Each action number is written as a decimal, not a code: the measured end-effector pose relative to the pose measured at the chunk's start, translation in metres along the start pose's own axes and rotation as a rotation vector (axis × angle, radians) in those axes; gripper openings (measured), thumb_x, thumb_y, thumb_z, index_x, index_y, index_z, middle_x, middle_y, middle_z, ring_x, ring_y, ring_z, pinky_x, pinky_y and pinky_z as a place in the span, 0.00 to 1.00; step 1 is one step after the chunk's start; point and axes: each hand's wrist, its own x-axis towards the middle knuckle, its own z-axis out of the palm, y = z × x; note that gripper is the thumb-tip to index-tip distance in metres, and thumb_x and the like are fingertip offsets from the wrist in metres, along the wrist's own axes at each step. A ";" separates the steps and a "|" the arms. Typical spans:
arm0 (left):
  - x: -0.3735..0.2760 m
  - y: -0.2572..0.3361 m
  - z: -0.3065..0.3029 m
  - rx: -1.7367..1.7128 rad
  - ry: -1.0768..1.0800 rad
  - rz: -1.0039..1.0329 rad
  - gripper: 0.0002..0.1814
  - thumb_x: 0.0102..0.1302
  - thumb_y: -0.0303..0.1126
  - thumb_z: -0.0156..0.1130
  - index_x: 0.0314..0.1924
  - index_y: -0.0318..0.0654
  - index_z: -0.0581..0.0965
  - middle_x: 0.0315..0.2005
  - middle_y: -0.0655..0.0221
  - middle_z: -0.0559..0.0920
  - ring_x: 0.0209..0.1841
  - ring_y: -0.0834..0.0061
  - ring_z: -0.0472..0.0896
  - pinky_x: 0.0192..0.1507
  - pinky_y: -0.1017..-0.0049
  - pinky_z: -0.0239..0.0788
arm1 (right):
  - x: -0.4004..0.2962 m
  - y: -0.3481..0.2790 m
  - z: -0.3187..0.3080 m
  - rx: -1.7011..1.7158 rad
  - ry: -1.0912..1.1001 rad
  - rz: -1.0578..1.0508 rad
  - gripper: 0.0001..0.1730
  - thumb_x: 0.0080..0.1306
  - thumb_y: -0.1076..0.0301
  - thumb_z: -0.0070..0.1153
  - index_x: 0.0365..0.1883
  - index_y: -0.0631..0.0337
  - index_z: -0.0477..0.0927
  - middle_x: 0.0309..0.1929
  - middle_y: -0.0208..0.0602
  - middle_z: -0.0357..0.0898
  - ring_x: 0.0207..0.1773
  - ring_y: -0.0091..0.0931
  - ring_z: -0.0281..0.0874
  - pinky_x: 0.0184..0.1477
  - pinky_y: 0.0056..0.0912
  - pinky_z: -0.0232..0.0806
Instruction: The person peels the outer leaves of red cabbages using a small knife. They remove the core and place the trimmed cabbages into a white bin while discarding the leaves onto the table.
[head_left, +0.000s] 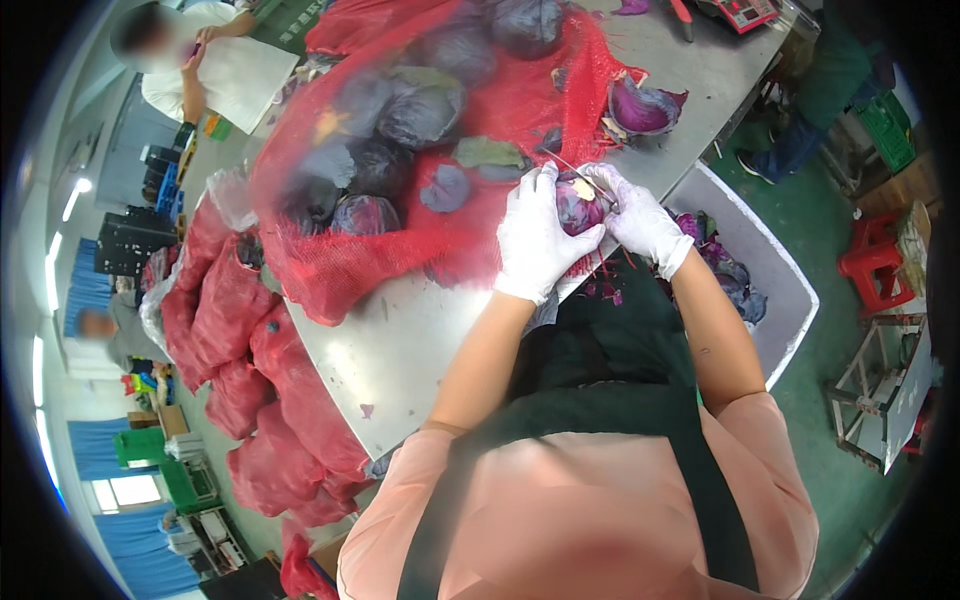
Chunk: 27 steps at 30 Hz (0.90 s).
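Note:
A small red cabbage (576, 214) is gripped in my left hand (534, 232), which wears a white glove. My right hand (636, 214), gloved the same way, holds a thin knife (574, 169) against the cabbage's top, beside a pale cut patch. Both hands are over the edge of the metal table (405, 337). Left of them, a red mesh bag (480, 251) lies spread out, with several red cabbages (421, 112) in and on it. A loose outer leaf (491, 152) and a purple leaf cup (646, 106) lie nearby.
A grey bin (780, 292) with purple leaves (731, 281) stands below the table at right. Full red mesh sacks (292, 382) are piled at left. A digital scale (739, 11) sits at the far corner. One person (202, 67) works across the table; another stands at upper right.

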 end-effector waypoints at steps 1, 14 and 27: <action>0.001 0.001 0.000 -0.005 0.011 0.000 0.48 0.46 0.48 0.79 0.65 0.32 0.71 0.56 0.54 0.78 0.57 0.52 0.79 0.58 0.60 0.73 | 0.004 0.011 0.003 -0.022 0.041 -0.045 0.32 0.65 0.78 0.54 0.69 0.53 0.71 0.55 0.55 0.82 0.59 0.49 0.80 0.61 0.44 0.71; -0.042 -0.033 -0.020 -0.418 0.041 -0.020 0.51 0.44 0.33 0.84 0.67 0.28 0.66 0.59 0.56 0.74 0.61 0.63 0.77 0.66 0.67 0.68 | -0.031 0.071 -0.097 -0.491 0.559 0.350 0.28 0.68 0.63 0.51 0.68 0.46 0.70 0.50 0.61 0.83 0.55 0.55 0.80 0.55 0.51 0.72; -0.038 -0.036 -0.012 -0.449 0.033 -0.027 0.54 0.45 0.34 0.84 0.70 0.26 0.63 0.61 0.54 0.72 0.65 0.63 0.73 0.70 0.66 0.63 | -0.045 -0.013 0.025 -0.188 0.137 -0.332 0.43 0.60 0.84 0.52 0.76 0.50 0.65 0.66 0.48 0.76 0.64 0.43 0.79 0.63 0.40 0.72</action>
